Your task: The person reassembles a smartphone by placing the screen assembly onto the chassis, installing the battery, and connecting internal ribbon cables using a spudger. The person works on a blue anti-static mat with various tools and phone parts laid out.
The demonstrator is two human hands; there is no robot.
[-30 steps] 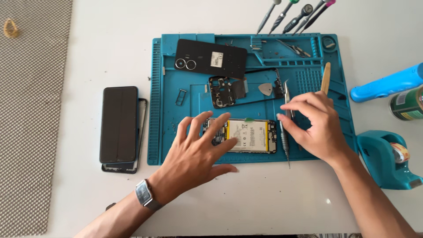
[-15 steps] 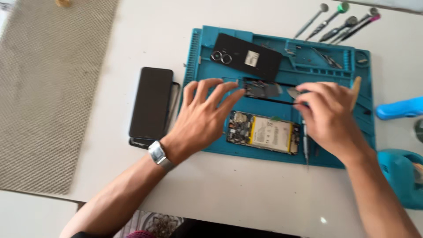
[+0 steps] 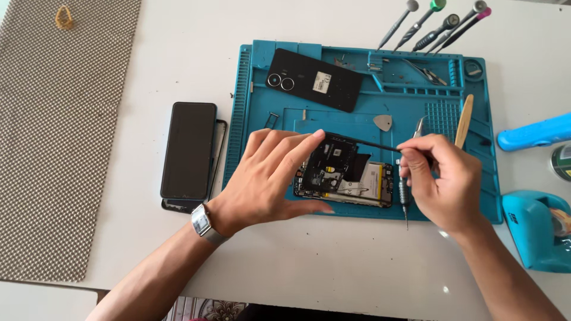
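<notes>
Far left, a woven grey mat (image 3: 56, 137) flat on the white table (image 3: 333, 267); next to it a dark phone screen (image 3: 189, 150) lying face up, just beside the teal work mat (image 3: 256, 89). Left hand (image 3: 267, 178) half curled, fingertips pinching a black inner cover plate (image 3: 330, 165) tilted up off the opened phone (image 3: 351, 185) at mid-mat. Right hand (image 3: 443, 181) closed around black tweezers (image 3: 366, 142), tips touching the plate's upper edge. Judged risk: plate slipping from the light pinch, or tweezer tips skidding onto the exposed board and battery beneath. Also a small screwdriver (image 3: 404, 199) lying just under the right hand, easily nudged. Back cover (image 3: 313, 80) and triangular pick (image 3: 383, 122) near above; open table below the mat, crowded right edge with a blue tape dispenser (image 3: 538, 229).
</notes>
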